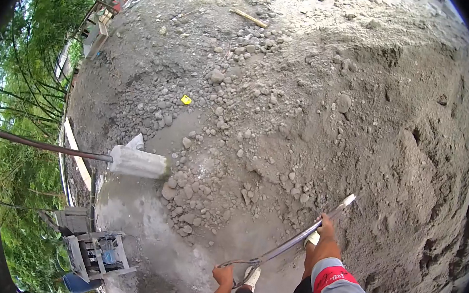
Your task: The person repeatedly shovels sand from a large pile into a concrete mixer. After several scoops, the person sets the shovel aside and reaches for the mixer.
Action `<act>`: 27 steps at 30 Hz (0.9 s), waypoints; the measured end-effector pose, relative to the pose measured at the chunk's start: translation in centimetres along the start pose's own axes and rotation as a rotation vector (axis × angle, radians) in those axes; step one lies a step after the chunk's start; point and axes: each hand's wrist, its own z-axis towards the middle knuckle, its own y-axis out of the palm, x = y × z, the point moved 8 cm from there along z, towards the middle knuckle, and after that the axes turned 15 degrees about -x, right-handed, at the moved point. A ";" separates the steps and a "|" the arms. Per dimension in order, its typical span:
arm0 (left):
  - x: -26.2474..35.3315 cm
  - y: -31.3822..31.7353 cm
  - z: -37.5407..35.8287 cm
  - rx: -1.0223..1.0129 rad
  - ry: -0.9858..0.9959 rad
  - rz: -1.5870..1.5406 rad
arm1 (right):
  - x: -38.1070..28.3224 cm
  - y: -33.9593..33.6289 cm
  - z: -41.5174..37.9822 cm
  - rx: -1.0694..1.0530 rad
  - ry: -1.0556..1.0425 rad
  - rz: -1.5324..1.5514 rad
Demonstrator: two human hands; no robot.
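Observation:
A shovel (287, 247) slants across the lower middle of the head view, from low left up to the right. My left hand (224, 275) is closed around the grip at its rear end. Farther along, my right hand (326, 228) wraps round the shaft close to the blade. The blade (347, 202) appears narrow from this angle, its pale tip against the slope of grey-brown sand and gravel (391, 180). My light shoes show beneath the shovel, one partly behind my right forearm.
Loose stones (186, 198) lie in the middle, with a concrete post base (138, 162) holding a metal pole to their left. A yellow object (186, 100) and a wooden stick (249, 18) lie farther off. A wooden frame (98, 255) stands at lower left, near a blue container (80, 284).

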 end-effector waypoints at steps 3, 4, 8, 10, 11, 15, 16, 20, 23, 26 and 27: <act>-1.5 -3.0 -1.7 0.027 -0.049 0.056 | 1.9 -0.4 -1.8 -0.030 0.015 -0.008; -1.7 -3.3 -1.6 0.011 -0.031 0.129 | 2.8 -0.8 -1.8 -0.081 0.042 0.008; -1.9 -7.9 -3.3 -0.015 -0.113 0.006 | 6.2 -1.1 -4.9 -0.097 0.053 -0.025; -3.0 -11.1 -3.2 0.011 -0.049 0.184 | 7.8 -0.6 -7.2 -0.081 0.056 -0.032; -3.2 -12.5 -2.8 -0.044 -0.026 0.130 | 9.1 -0.9 -8.7 -0.055 0.072 -0.022; -1.0 -20.1 -2.7 -0.081 0.094 0.149 | 13.7 0.3 -13.6 -0.051 0.001 -0.002; -2.1 -21.9 -2.1 -0.113 0.099 0.182 | 15.2 0.1 -14.3 -0.032 -0.037 0.032; -0.4 -29.5 0.0 -0.249 0.221 0.047 | 21.7 3.4 -21.6 -0.103 -0.042 0.255; 1.6 -34.5 3.5 -0.254 0.283 -0.029 | 27.7 4.2 -22.6 -0.158 -0.105 0.460; 8.7 -37.2 0.3 -0.147 0.548 0.300 | 31.5 4.9 -26.6 -0.169 -0.109 0.701; 9.3 -37.7 0.8 -0.163 0.575 0.310 | 33.1 4.4 -27.3 -0.154 -0.105 0.758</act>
